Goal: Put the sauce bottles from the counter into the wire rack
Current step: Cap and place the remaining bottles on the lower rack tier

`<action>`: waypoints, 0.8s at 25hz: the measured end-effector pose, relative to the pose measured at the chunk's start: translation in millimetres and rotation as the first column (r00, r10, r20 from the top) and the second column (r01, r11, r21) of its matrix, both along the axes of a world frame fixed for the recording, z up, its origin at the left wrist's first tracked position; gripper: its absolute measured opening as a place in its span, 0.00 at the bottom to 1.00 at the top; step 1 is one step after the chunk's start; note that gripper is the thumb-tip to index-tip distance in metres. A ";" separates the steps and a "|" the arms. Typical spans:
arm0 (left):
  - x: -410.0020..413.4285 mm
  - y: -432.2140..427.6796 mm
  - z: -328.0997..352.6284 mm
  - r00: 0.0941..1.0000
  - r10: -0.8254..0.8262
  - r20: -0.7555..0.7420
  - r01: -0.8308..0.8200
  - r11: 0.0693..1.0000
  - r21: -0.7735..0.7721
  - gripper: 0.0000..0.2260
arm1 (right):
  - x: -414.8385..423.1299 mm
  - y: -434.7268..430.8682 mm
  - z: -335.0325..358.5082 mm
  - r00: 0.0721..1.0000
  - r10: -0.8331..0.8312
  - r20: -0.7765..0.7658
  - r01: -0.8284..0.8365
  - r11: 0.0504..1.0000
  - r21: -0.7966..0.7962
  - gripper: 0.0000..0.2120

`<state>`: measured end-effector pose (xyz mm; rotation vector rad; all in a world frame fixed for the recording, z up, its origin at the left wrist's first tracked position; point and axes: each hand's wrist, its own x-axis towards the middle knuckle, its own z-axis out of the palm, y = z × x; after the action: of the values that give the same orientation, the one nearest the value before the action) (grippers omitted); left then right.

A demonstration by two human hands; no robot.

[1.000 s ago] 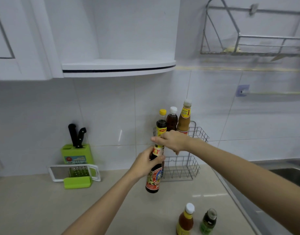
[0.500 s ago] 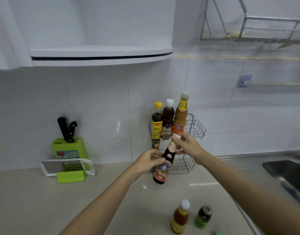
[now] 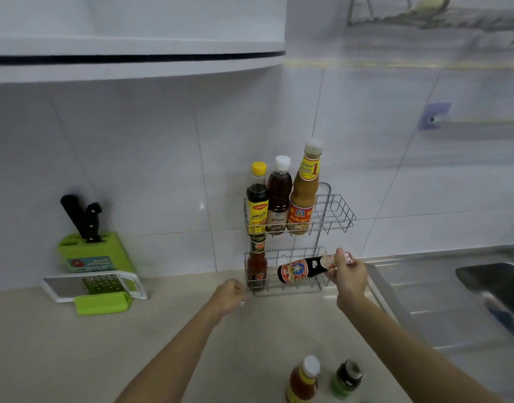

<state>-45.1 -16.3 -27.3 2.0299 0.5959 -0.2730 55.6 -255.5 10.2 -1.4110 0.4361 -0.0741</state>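
Note:
A two-tier wire rack [image 3: 337, 212] hangs on the tiled wall. Its upper tier holds three bottles: a yellow-capped dark one [image 3: 257, 199], a white-capped brown one [image 3: 278, 196] and a tall tan one [image 3: 303, 190]. A red sauce bottle [image 3: 256, 264] stands at the left of the lower tier. My right hand [image 3: 348, 273] grips the neck of a dark bottle with a red label [image 3: 299, 270], lying sideways in front of the lower tier. My left hand [image 3: 228, 295] hovers loosely curled near the rack's lower left corner, holding nothing. Two bottles stand on the counter: an orange-red one [image 3: 303, 379] and a green one [image 3: 346, 378].
A green knife block [image 3: 93, 253] and a grater with a green handle [image 3: 101, 289] sit at the back left of the beige counter [image 3: 75, 353]. A steel sink [image 3: 482, 289] lies to the right. A white shelf [image 3: 133, 56] overhangs the rack.
My left hand has let go of the dark bottle and dropped away to the left. My right hand has tipped the bottle from upright to horizontal and lowered it to the bottom tier.

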 end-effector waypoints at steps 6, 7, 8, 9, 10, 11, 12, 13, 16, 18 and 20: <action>33.3 -9.1 -12.2 0.999 0.002 -0.051 -0.002 1.000 0.011 0.28 | 27.0 18.4 -21.4 0.993 0.071 0.091 -0.079 0.993 0.083 0.18; 35.5 -9.9 -13.9 0.999 0.014 -0.046 -0.015 1.000 -0.024 0.29 | 27.6 21.6 -23.9 0.991 0.098 0.096 -0.105 0.992 0.075 0.18; 37.6 -10.1 -16.6 0.999 0.024 -0.038 -0.026 0.998 -0.057 0.28 | 27.5 24.4 -27.6 0.986 0.133 0.099 -0.139 0.988 0.061 0.18; 41.1 -10.0 -20.3 0.999 0.031 -0.026 -0.033 0.996 -0.079 0.27 | 28.3 27.3 -31.7 0.980 0.170 0.101 -0.175 0.984 0.042 0.18; 43.3 -9.7 -23.5 0.999 0.039 -0.007 -0.040 0.995 -0.096 0.25 | 28.6 30.4 -34.8 0.973 0.203 0.112 -0.206 0.978 0.012 0.17; 45.3 -9.6 -26.1 0.999 0.048 0.014 -0.046 0.993 -0.111 0.24 | 29.1 33.8 -37.8 0.965 0.231 0.125 -0.231 0.973 -0.020 0.17; 47.3 -10.0 -28.2 0.998 0.057 0.034 -0.053 0.991 -0.122 0.23 | 29.9 38.1 -39.8 0.957 0.256 0.134 -0.251 0.967 -0.051 0.16; 49.2 -10.7 -30.1 0.996 0.066 0.055 -0.058 0.990 -0.126 0.22 | 30.4 42.3 -40.3 0.950 0.282 0.138 -0.272 0.959 -0.083 0.15; 54.6 -10.2 -35.7 0.993 0.078 0.091 -0.067 0.990 -0.120 0.22 | 34.4 52.5 -40.6 0.902 0.401 0.161 -0.365 0.907 -0.213 0.12; 56.6 -9.2 -39.0 0.993 0.071 0.099 -0.062 0.994 -0.095 0.22 | 37.6 58.6 -36.5 0.840 0.521 0.151 -0.452 0.826 -0.338 0.12; 58.4 -8.7 -42.2 0.992 0.066 0.108 -0.058 0.996 -0.075 0.23 | 41.3 67.1 -29.4 0.771 0.628 0.101 -0.517 0.712 -0.475 0.13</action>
<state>13.3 -25.0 -69.6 1.9402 0.5711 -0.1422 96.8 -188.4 -19.2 -1.8881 -0.2847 0.1745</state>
